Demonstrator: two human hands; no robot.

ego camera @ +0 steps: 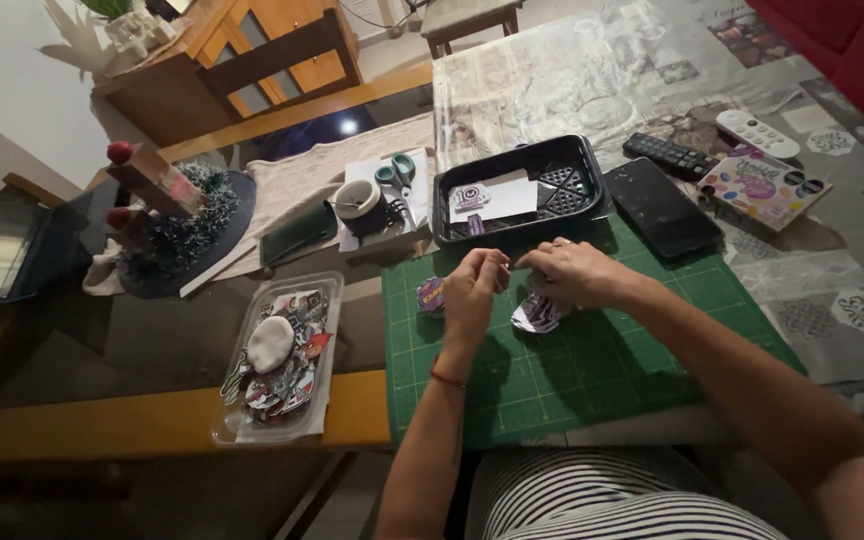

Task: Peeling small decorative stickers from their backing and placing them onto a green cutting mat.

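Both my hands work close together over a green cutting mat (592, 370). My left hand (474, 290) has its fingers pinched shut, apparently on a small sticker piece that I cannot make out. My right hand (577, 272) rests fingers-down on a shiny cut-out sticker (537, 315) lying on the mat. A purple round sticker (431, 294) lies on the mat just left of my left hand. A red thread band circles my left wrist.
Behind the mat stands a black plastic tray (517, 150) with paper cut-outs. A dark tablet (662, 208), remote (668, 154), colourful card (764, 186), scissors (397, 172) and tape roll (357, 200) lie nearby. A clear container (277, 358) of stickers sits left.
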